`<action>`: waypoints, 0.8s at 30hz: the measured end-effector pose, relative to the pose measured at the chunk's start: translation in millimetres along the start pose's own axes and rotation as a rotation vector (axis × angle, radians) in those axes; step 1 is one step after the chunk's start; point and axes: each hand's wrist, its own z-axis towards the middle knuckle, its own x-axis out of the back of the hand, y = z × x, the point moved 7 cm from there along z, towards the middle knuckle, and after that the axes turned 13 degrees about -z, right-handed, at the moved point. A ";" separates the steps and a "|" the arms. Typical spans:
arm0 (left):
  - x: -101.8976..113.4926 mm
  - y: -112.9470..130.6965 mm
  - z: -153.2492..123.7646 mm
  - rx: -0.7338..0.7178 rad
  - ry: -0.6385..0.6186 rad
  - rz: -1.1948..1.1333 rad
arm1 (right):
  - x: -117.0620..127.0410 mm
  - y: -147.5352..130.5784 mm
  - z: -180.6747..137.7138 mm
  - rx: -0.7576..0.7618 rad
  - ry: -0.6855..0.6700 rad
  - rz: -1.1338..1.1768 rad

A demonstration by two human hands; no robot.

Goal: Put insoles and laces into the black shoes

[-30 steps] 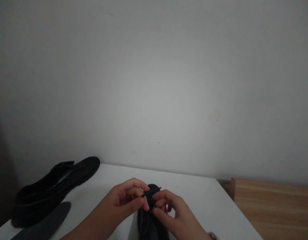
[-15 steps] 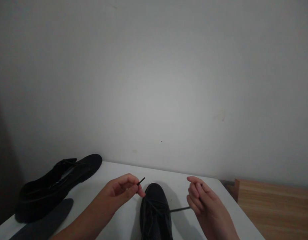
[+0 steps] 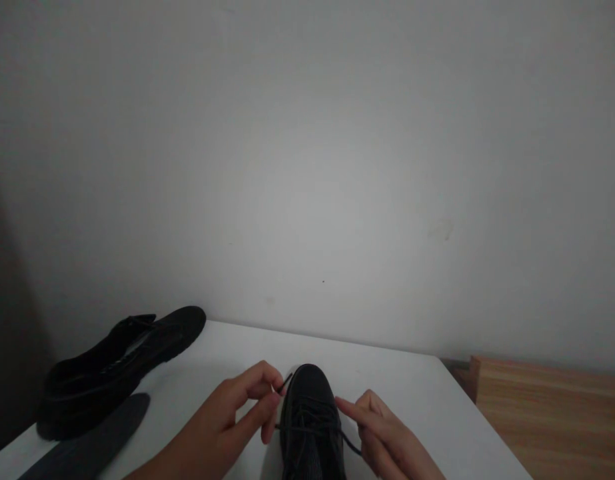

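A black lace-up shoe (image 3: pixel 311 383) stands on the white tabletop, its toe pointing away from me. Pinched between the thumb and fingers of my left hand (image 3: pixel 237 413), a thin dark shoelace end (image 3: pixel 286 381) sticks out beside the toe's left edge. My right hand (image 3: pixel 384 433) is at the shoe's right side, its index finger stretched to the upper near the lacing and its other fingers curled. A shoelace (image 3: pixel 351 445) runs from the shoe into those curled fingers, which partly hide it. The shoe's heel is out of frame.
Another black shoe (image 3: pixel 97 393) lies at the left of the white table (image 3: pixel 267 343), near the wall (image 3: pixel 307 167). A flat dark grey shape (image 3: pixel 100 437) is beside it. Wood-grain furniture (image 3: pixel 547 413) stands beyond the table's right edge.
My right hand has moved left and down, and its index finger now reaches the shoe. The right-hand lace has gone from taut to slack. My left hand has lowered slightly, still pinching its lace end.
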 end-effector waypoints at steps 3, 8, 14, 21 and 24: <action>-6.9 7.7 -6.1 -0.167 -0.062 0.349 | -7.2 0.7 -1.9 0.010 -0.049 -0.032; -20.7 24.0 -15.6 -0.446 -0.187 0.715 | -8.7 17.9 -1.9 -0.147 0.043 -0.055; -26.5 28.5 -19.9 -0.541 -0.116 0.809 | -4.2 -4.2 1.9 -0.033 0.082 -0.318; -34.6 18.8 -17.7 -0.610 -0.020 0.922 | -9.4 -3.8 -1.1 0.009 0.033 -0.416; -38.2 13.7 -16.8 -0.672 -0.011 1.041 | -12.2 -4.8 -0.2 0.057 0.029 -0.492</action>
